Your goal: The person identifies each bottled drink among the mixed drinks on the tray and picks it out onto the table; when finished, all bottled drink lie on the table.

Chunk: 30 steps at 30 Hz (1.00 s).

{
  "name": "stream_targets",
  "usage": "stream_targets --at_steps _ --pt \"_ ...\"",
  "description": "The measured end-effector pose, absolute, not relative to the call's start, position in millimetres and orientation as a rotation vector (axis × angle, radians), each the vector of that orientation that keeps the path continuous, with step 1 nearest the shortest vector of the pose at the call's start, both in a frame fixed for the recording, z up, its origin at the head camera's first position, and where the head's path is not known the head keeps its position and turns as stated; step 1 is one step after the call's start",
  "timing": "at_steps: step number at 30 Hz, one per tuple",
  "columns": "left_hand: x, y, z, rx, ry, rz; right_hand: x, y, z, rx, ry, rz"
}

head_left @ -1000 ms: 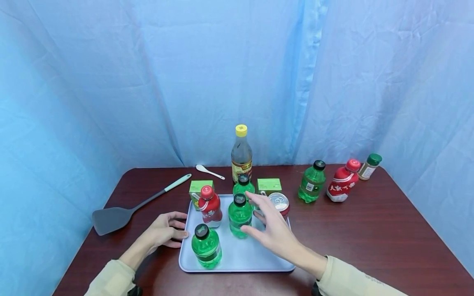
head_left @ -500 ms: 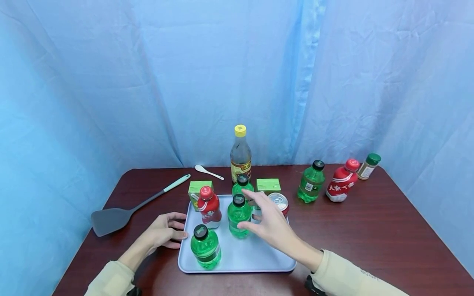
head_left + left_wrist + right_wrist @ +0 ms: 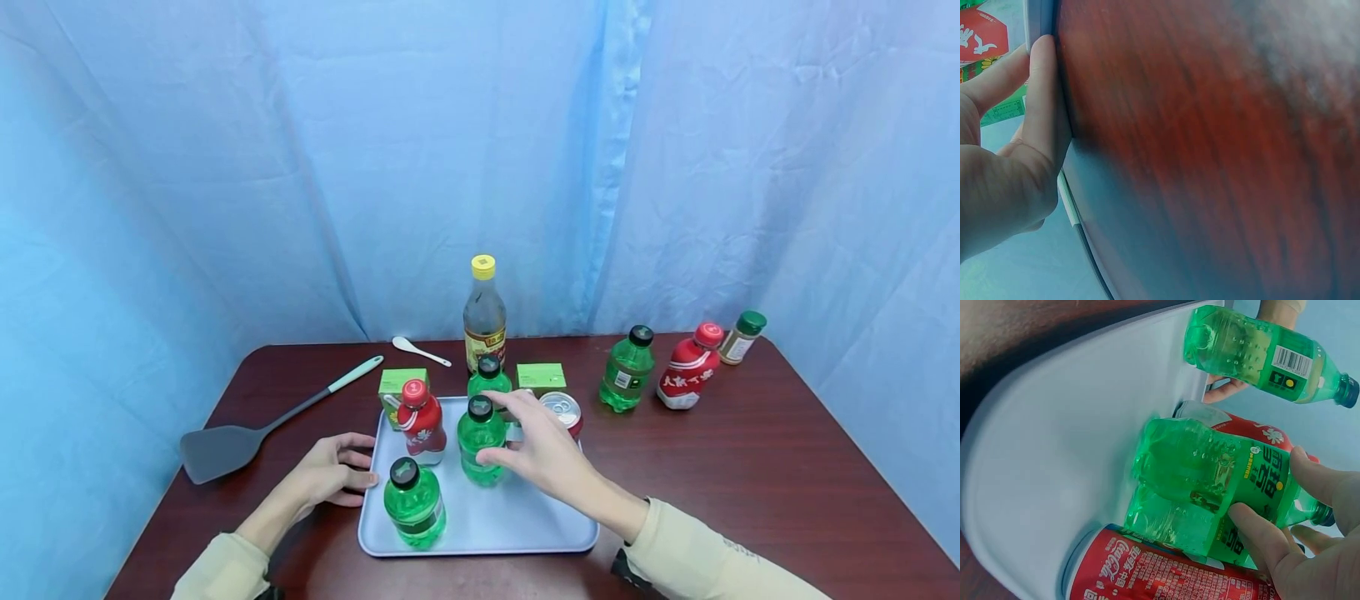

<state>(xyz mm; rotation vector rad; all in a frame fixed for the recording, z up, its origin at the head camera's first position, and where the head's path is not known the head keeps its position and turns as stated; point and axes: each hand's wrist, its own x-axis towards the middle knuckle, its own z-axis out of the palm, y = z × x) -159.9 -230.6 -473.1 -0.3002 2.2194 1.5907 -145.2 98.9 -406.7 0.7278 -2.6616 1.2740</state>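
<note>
Right hand around middle bottle, upright on tray; gripping or not, can't tell! Left hand relaxed, fingertips at tray rim. Danger: fingers could clip rear bottle or can, toppling either.

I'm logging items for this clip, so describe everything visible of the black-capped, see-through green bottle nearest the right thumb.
The see-through green bottle looks plastic, with its black cap on and a green label bearing black characters. It stands upright on the pale grey rectangular tray. The right hand curves around its upper part, partly hiding it; whether the hand grips is unclear. A second black-capped green bottle stands close behind; contact cannot be told.
</note>
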Motion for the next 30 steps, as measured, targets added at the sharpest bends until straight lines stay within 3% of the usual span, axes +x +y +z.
stream_targets --at_steps 18,30 --pt "-159 -231 -470 -0.288 2.203 1.6 -138 102 -414 0.857 -2.649 1.48" --pt "-157 -231 -469 -0.282 2.196 1.61 -142 107 -437 0.91 -2.563 1.91"
